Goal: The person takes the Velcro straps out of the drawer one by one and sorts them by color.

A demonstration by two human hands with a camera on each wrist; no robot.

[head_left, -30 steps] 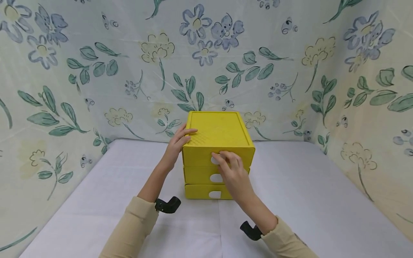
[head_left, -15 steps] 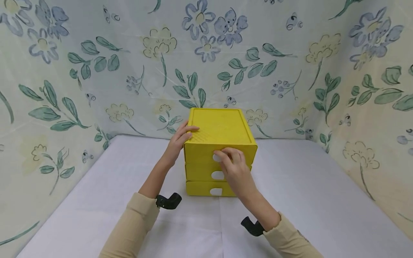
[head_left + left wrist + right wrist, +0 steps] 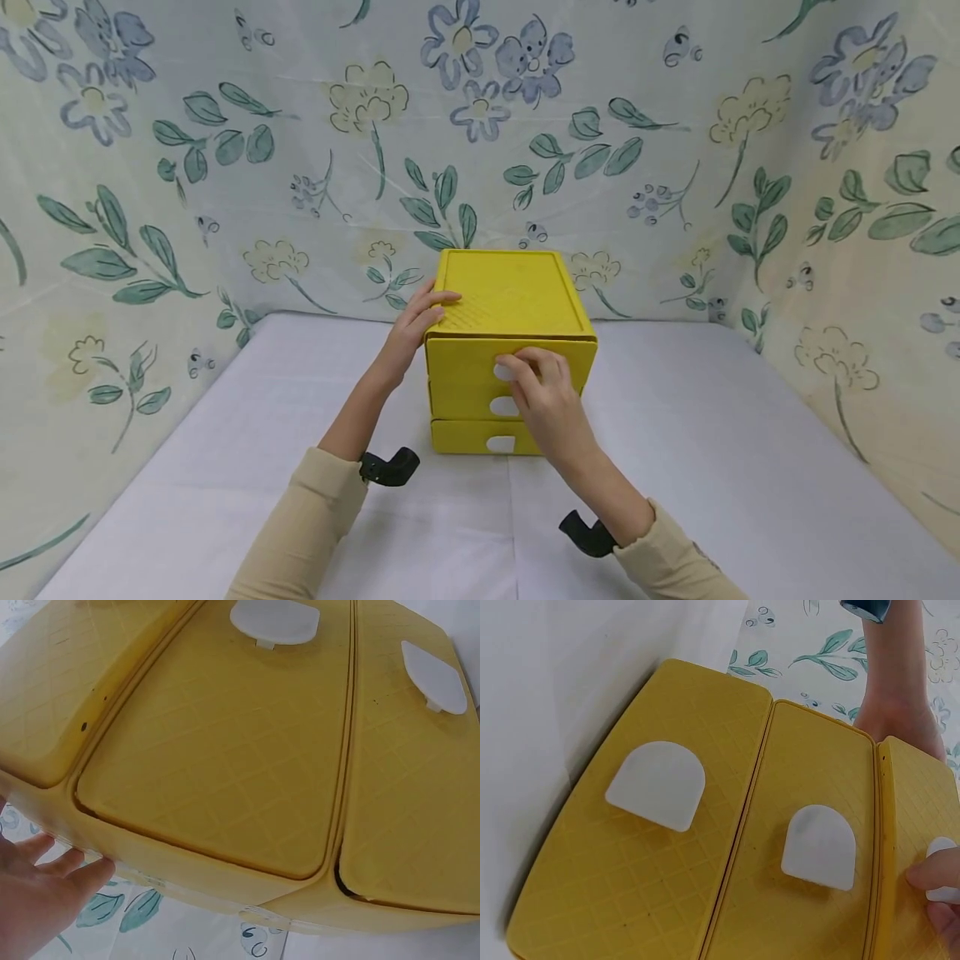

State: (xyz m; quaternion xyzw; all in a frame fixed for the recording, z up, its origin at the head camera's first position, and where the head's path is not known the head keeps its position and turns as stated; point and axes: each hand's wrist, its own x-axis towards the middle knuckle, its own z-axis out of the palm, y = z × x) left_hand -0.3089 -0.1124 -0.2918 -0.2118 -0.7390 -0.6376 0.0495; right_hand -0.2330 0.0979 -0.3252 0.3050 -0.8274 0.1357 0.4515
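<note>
A yellow three-drawer storage box (image 3: 510, 292) stands with its drawer fronts toward me. My right hand (image 3: 551, 404) pinches the white handle (image 3: 503, 372) of the top drawer (image 3: 461, 362), thumb and fingers on it in the right wrist view too. That drawer's front stands slightly forward of the frame, with a thin dark gap along its upper edge. My left hand (image 3: 411, 333) rests on the box's left side, fingers reaching onto the top edge. In the left wrist view, its fingertips (image 3: 94, 874) lie against the side wall. The middle handle (image 3: 819, 847) and bottom handle (image 3: 658, 786) are untouched.
A white cloth (image 3: 697, 433) covers the table under the box. Floral fabric (image 3: 480, 167) hangs behind and on both sides, close to the back of the box. Black wrist cameras (image 3: 390, 467) sit on both wrists, below beige sleeves.
The top drawer has come slightly out toward me, and a gap shows along its upper edge. My right hand has come with it; the left stays on the box.
</note>
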